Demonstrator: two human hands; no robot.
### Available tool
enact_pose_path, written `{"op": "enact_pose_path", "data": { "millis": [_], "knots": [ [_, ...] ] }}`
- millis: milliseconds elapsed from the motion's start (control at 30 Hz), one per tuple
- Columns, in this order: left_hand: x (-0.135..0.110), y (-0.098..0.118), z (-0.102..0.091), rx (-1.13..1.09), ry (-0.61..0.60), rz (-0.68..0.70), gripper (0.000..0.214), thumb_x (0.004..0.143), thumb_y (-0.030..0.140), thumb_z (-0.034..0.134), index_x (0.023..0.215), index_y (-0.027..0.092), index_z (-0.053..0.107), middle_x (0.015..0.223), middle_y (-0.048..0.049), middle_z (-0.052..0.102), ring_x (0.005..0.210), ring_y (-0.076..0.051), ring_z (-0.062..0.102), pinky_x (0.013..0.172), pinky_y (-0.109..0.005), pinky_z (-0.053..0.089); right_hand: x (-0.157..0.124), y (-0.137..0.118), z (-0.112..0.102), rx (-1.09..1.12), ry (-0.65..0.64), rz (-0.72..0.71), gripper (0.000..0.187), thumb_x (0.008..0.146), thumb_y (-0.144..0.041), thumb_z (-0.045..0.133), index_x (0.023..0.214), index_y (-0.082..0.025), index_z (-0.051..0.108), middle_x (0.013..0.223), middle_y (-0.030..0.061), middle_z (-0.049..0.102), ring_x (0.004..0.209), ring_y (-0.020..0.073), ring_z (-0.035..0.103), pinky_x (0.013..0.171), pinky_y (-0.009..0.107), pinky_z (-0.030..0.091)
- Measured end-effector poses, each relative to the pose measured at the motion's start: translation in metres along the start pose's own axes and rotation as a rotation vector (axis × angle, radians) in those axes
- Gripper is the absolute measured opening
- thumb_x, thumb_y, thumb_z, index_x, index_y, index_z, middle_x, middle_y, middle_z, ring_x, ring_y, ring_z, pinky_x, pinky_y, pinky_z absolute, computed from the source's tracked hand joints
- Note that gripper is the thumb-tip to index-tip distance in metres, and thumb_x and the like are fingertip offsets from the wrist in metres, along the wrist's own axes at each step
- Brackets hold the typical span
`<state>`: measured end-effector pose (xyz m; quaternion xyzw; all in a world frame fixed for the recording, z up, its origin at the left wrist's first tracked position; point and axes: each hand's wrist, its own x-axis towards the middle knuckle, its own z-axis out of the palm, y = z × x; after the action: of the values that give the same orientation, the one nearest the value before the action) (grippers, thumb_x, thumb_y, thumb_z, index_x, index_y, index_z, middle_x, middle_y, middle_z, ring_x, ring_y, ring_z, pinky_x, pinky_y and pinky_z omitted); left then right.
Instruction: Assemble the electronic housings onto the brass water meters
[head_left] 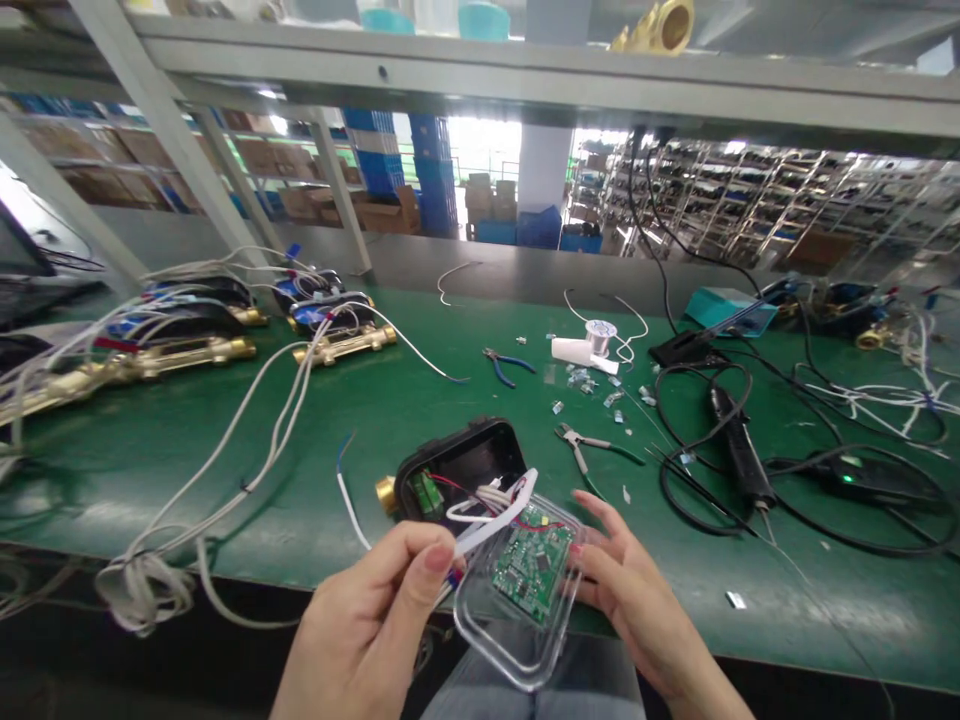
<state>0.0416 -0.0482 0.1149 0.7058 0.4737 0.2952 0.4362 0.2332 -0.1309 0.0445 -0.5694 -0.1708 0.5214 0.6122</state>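
Observation:
My left hand is closed, thumb and forefinger pinching a white flexible strip that rises to the right over the clear cover. My right hand grips the right edge of the clear plastic cover, which is tilted over the bench's front edge. Inside the cover sits a green circuit board. Thin red wires and white cable run from it toward the open black housing just behind. That housing has a brass fitting on its left and a green terminal part inside.
Wire cutters, blue-handled pliers, a solder spool and small loose parts lie behind my hands. At right are a black handheld tool and looped black cords. Brass meter bodies with white cables occupy the left. A shelf crosses above.

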Motion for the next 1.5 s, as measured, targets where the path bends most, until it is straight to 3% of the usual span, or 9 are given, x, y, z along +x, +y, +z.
{"op": "enact_pose_path", "data": {
  "millis": [133,333,533,600,733,833,1033,1333,1500],
  "knots": [
    [0.007,0.001,-0.002,-0.064,-0.048,-0.029,0.043,0.086,0.057,0.045,0.068,0.020,0.055,0.051,0.0057,0.033,0.046,-0.009,0.030,0.043,-0.020,0.026,0.014,-0.008,-0.002,-0.556,0.308,-0.384,0.051,0.075,-0.041,0.066,0.121,-0.023,0.051,0.114,0.0097,0.059,0.093,0.0228,0.060,0.086,0.041,0.046],
    [0.035,-0.010,-0.006,-0.315,-0.101,-0.085,0.040,0.086,0.057,0.046,0.085,0.018,0.055,0.049,0.0097,0.028,0.042,-0.006,0.024,0.040,-0.017,0.020,0.040,-0.022,0.012,-0.852,-0.052,-0.496,0.024,0.086,-0.035,0.051,0.103,-0.023,0.063,0.089,0.0034,0.068,0.079,0.0178,0.061,0.071,0.031,0.046],
    [0.063,0.008,-0.014,-0.185,-0.225,-0.011,0.030,0.086,0.047,0.052,0.092,0.018,0.058,0.059,0.0068,0.047,0.043,-0.005,0.033,0.041,-0.016,0.026,0.038,-0.017,0.000,-0.953,-0.116,-0.420,0.023,0.083,-0.030,0.053,0.066,-0.021,0.066,0.057,0.0001,0.061,0.053,0.0146,0.054,0.051,0.026,0.034],
    [0.066,0.015,-0.013,-0.074,-0.271,0.055,0.028,0.088,0.043,0.051,0.091,0.018,0.062,0.067,0.0036,0.057,0.053,-0.008,0.045,0.050,-0.018,0.035,0.039,-0.019,-0.001,-0.955,-0.082,-0.443,0.022,0.083,-0.032,0.054,0.070,-0.021,0.067,0.060,0.0013,0.063,0.056,0.0156,0.056,0.053,0.027,0.037],
    [0.067,0.023,-0.009,0.025,-0.349,0.113,0.030,0.090,0.041,0.047,0.095,0.020,0.067,0.076,0.0025,0.063,0.068,-0.011,0.053,0.061,-0.019,0.039,0.049,-0.030,0.015,-0.844,0.033,-0.614,0.037,0.085,-0.034,0.054,0.120,-0.023,0.056,0.108,0.0076,0.064,0.088,0.0193,0.060,0.069,0.031,0.046],
    [0.063,0.021,-0.009,0.074,-0.381,0.082,0.032,0.088,0.043,0.048,0.102,0.020,0.065,0.066,0.0044,0.056,0.054,-0.010,0.046,0.049,-0.020,0.035,0.058,-0.040,0.028,-0.724,-0.065,-0.775,0.030,0.085,-0.033,0.057,0.114,-0.026,0.059,0.118,0.0057,0.060,0.104,0.0192,0.056,0.081,0.031,0.047],
    [0.036,-0.003,-0.015,0.316,0.062,0.241,0.016,0.080,0.038,0.058,0.083,0.022,0.057,0.081,0.0011,0.061,0.075,-0.017,0.059,0.070,-0.027,0.045,0.061,-0.039,0.023,-0.703,-0.073,-0.692,0.024,0.092,-0.040,0.046,0.097,-0.021,0.059,0.089,0.0035,0.069,0.083,0.0153,0.065,0.077,0.028,0.048],
    [0.027,-0.037,0.000,0.271,0.407,0.188,0.023,0.086,0.046,0.053,0.091,0.023,0.056,0.077,0.0019,0.061,0.067,-0.015,0.059,0.065,-0.026,0.048,0.065,-0.023,0.025,-0.871,0.057,-0.610,0.024,0.086,-0.040,0.053,0.080,-0.020,0.065,0.075,0.0026,0.066,0.064,0.0143,0.060,0.057,0.024,0.043],
    [0.038,-0.049,0.028,0.196,0.581,0.334,0.028,0.092,0.036,0.045,0.114,0.020,0.053,0.120,-0.0088,0.055,0.112,-0.022,0.053,0.098,-0.037,0.042,0.070,-0.023,0.038,-0.887,0.127,-0.643,0.027,0.089,-0.041,0.048,0.093,-0.020,0.065,0.075,0.0026,0.070,0.061,0.0148,0.063,0.056,0.023,0.043]
  ]
}}
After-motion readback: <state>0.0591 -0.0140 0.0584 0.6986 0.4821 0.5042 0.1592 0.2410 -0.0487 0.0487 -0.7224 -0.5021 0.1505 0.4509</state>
